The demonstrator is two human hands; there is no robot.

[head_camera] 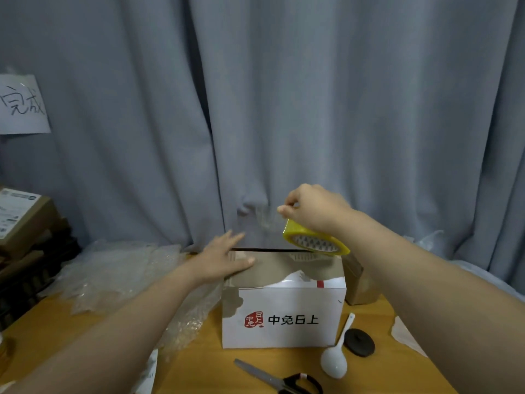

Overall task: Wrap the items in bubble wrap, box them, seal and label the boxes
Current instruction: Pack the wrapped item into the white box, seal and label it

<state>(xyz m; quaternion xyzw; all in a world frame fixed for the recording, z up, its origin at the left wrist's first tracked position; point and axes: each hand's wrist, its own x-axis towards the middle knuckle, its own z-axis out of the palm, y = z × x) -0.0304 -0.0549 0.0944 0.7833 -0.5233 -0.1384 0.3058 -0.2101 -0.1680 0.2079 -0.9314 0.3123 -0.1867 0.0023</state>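
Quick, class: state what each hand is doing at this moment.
Left hand: open, flat on top of the box.
Right hand: closed, holding the yellow tape roll, pinching the tape's end.

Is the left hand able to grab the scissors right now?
Probably yes. The left hand only lies flat on the box and holds nothing, and the scissors lie in the open on the table just in front of the box.

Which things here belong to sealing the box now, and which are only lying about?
In use:
box, pressed by left hand
yellow tape roll, in right hand

Lying about:
scissors
white spoon
black disc
bubble wrap
stacked boxes
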